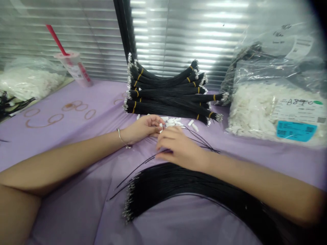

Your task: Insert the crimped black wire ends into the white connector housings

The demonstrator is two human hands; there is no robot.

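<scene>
My left hand pinches a small white plastic connector housing between thumb and fingertips. Close against it on the right is my right hand, its fingers curled and slightly blurred; what they hold, if anything, is hidden. Several loose black wires run behind and under the right hand, some ending at the lower left. A small pile of white connector housings lies just beyond both hands. Under my right forearm spreads a thick bundle of black wires with metal terminals at its left end.
Behind the pile are stacked black wire bundles tied with yellow bands. A clear bag of white parts stands right, another bag left. A cup with a red straw and rubber bands are on the purple cloth.
</scene>
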